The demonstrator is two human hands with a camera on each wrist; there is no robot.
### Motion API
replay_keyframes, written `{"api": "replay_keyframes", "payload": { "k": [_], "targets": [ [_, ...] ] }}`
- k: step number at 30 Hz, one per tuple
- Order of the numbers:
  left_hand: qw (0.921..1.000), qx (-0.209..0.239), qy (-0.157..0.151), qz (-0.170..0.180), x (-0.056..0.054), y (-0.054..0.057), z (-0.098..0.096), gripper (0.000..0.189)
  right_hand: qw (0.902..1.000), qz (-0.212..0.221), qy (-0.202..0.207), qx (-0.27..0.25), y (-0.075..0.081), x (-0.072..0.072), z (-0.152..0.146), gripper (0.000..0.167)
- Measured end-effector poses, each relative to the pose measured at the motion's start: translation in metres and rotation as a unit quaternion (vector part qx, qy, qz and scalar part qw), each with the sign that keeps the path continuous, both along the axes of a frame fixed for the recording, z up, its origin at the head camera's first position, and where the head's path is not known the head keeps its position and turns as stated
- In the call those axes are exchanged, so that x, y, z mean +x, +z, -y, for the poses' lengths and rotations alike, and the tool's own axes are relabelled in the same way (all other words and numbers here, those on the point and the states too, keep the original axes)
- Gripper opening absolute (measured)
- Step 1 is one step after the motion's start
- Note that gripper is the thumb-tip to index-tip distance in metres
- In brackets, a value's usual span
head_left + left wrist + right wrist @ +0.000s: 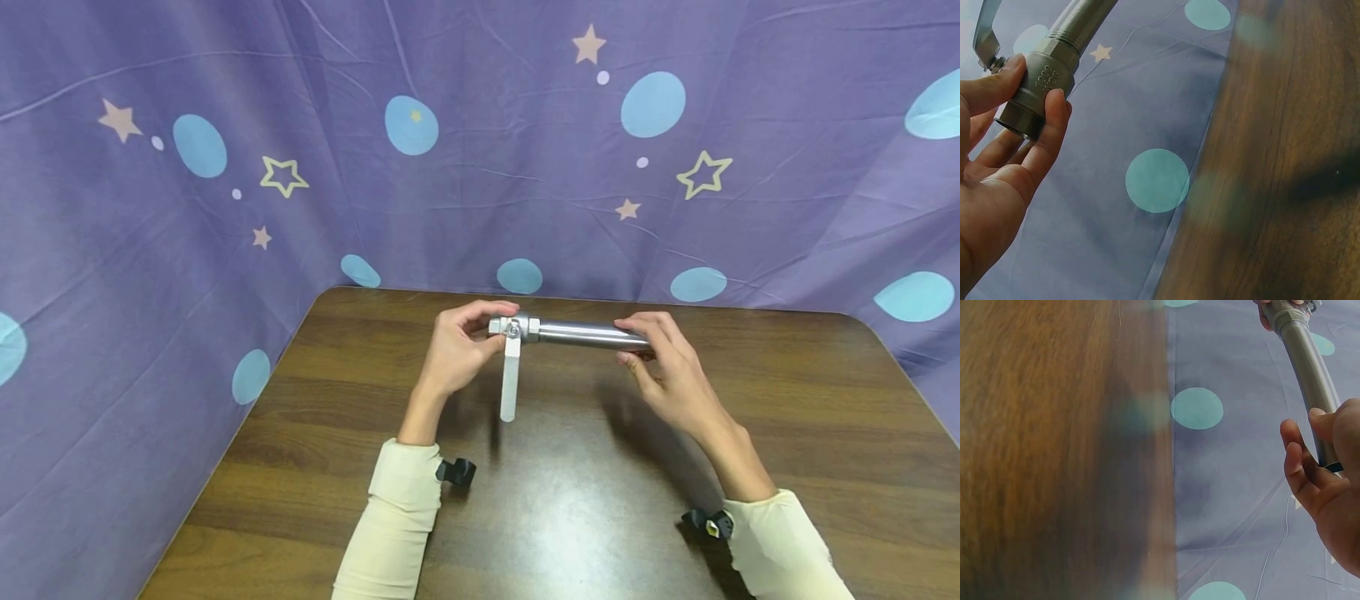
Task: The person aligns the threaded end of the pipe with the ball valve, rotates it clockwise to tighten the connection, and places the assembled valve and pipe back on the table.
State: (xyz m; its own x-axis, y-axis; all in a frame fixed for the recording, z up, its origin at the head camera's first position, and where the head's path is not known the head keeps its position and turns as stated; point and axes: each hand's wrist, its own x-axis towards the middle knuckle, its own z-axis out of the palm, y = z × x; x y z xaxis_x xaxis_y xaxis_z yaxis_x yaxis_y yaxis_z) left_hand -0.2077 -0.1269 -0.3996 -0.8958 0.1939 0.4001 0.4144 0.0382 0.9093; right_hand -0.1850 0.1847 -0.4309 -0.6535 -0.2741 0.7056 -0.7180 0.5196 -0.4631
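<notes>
A metal ball valve (531, 328) joined to a steel pipe (585, 334) is held level above the table by both hands. My left hand (461, 346) pinches the valve body between thumb and fingers at its left end. In the left wrist view, raised lettering shows on the valve body (1044, 75), and its open end faces the palm. The flat lever handle (510, 383) points toward me, across the pipe's line. My right hand (675, 379) grips the pipe's right end, thumb below and fingers over the top; the right wrist view shows that end (1329, 464) by the palm.
The brown wooden table (300, 467) has rounded far corners. A purple curtain (465, 208) with stars and blue dots hangs behind it and along the left side. Black straps with small mounts (456, 472) sit at both wrists over the pale sleeves.
</notes>
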Motion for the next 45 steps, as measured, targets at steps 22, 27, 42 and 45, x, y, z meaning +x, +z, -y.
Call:
{"api": "replay_keyframes", "payload": {
  "k": [22, 27, 42, 45],
  "targets": [
    [1.0000, -0.001, -0.004, -0.007, -0.0009, -0.0001, 0.0006, 0.035, 0.9997, 0.023, 0.003, 0.003, 0.0011, 0.0018, -0.0024, 0.049],
    [0.9999, -0.006, -0.004, -0.008, 0.0002, 0.0002, 0.0008, 0.035, 0.9998, 0.021, 0.005, 0.005, -0.0010, 0.0010, -0.0027, 0.051],
    [0.9998, -0.012, -0.010, -0.013, 0.0026, 0.0021, 0.0003, 0.036, 0.9987, 0.050, 0.003, 0.004, -0.0017, 0.0024, -0.0030, 0.042],
    [0.9998, -0.011, -0.011, -0.014, 0.0024, 0.0018, 0.0003, 0.036, 0.9985, 0.054, 0.002, 0.003, -0.0019, 0.0028, -0.0027, 0.042]
  ]
}}
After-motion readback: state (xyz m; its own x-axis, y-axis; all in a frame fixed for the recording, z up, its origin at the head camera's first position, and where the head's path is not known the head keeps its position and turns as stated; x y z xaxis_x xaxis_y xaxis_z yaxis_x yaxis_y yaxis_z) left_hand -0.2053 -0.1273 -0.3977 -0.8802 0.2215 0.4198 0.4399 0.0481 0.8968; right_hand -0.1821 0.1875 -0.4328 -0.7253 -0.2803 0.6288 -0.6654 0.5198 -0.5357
